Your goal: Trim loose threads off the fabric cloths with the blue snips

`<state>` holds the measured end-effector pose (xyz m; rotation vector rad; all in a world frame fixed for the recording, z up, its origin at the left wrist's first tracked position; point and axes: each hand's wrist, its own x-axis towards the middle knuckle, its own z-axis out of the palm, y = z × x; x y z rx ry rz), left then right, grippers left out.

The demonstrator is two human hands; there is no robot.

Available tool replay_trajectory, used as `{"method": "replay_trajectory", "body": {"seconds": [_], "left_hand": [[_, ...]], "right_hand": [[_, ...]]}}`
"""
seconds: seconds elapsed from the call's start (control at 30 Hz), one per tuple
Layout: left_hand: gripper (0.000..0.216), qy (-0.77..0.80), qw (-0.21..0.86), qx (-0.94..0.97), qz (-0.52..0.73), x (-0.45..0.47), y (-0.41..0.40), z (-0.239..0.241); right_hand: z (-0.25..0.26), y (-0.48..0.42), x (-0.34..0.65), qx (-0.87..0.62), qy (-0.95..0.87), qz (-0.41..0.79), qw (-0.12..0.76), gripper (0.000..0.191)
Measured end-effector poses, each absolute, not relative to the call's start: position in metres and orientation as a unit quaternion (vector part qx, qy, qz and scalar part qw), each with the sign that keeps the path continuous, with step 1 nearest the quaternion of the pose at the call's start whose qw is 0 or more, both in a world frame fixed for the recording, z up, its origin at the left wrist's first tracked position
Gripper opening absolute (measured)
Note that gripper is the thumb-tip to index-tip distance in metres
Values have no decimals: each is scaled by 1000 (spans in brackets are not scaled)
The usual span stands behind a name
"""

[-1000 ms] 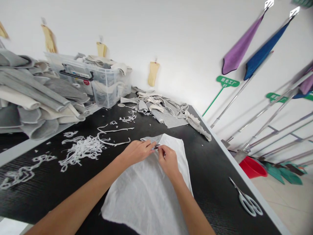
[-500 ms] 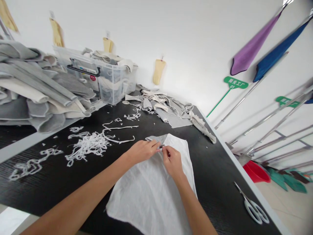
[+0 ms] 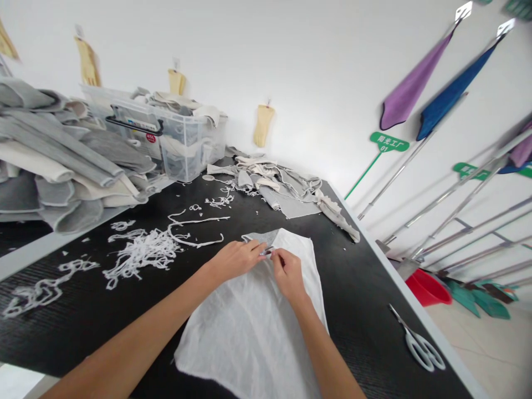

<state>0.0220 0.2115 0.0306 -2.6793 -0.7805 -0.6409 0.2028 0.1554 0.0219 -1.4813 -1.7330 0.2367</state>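
Note:
A white cloth (image 3: 253, 338) with a grey patch near its far edge lies spread on the black table in front of me. My left hand (image 3: 239, 259) is closed, pinching the cloth close to that far edge. Right beside it, my right hand (image 3: 287, 271) is closed too, its thumb and fingertips pressed together on the cloth. A small dark, shiny bit shows between the fingertips; what it is I cannot make out. Both forearms reach across the cloth. White-handled scissors (image 3: 419, 343) lie on the table at the right, apart from my hands.
Tangled white fabric strips (image 3: 143, 252) lie to the left. Grey and white cloths are piled (image 3: 62, 160) beside a clear plastic bin (image 3: 193, 147); more scraps (image 3: 286, 185) lie at the back. Yellow gloves (image 3: 264, 126) hang on the wall. A red basin (image 3: 428, 287) stands beyond the table's right edge.
The view has shifted slightly, so everything sits a little further left. Both hands keep their pinch on the cloth, with only small finger movements.

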Motion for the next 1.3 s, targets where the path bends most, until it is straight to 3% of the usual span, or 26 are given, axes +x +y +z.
{"method": "replay_trajectory", "body": {"seconds": [1.3], "left_hand": [[27, -307, 110, -924, -201, 19, 211, 29]], "right_hand": [[18, 157, 207, -562, -687, 128, 443, 33]]}}
